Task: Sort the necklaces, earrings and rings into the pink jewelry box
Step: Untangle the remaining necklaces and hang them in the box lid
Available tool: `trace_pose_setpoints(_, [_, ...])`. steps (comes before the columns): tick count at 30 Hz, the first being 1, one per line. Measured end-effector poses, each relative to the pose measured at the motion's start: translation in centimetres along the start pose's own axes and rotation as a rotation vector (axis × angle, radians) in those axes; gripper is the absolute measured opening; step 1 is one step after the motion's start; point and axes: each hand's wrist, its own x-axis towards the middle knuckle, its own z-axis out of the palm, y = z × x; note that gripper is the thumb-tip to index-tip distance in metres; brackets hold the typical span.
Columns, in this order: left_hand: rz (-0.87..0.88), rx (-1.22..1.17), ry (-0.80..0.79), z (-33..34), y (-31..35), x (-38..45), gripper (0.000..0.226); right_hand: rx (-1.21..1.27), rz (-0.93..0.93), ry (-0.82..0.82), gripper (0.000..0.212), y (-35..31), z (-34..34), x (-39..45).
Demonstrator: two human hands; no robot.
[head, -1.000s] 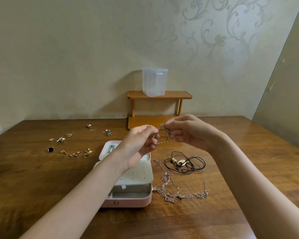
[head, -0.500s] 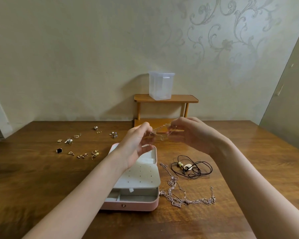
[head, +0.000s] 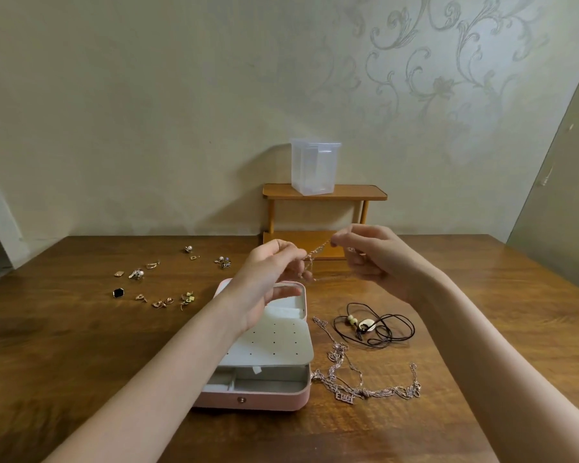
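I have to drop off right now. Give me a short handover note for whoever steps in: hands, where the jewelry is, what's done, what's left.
Left hand and right hand: both pinch a thin chain necklace, raised above the pink jewelry box.
Box: open, perforated tray swung up, the visible part of the lower compartment looks empty.
On the table: black cord necklace and tangled chains right of the box; earrings and rings scattered far left.
Done: nothing visibly stowed.
Left: essentially everything.
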Motion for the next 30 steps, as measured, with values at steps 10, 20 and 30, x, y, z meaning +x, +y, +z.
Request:
trace_pose_setpoints(10, [0.034,-0.119,0.252,0.8,0.2,0.5,0.009,0.017,0.027,-0.117,0.012,0.2,1.2,0.3])
trace_pose_setpoints(20, [0.048,0.076,0.170,0.3,0.2,0.3,0.027,-0.106,0.039,-0.164,0.017,0.7,0.9,0.1])
trace_pose_setpoints(30, [-0.092,0.094,0.107,0.3,0.0,0.2,0.048,-0.091,-0.049,-0.048,0.021,1.5,2.7,0.2])
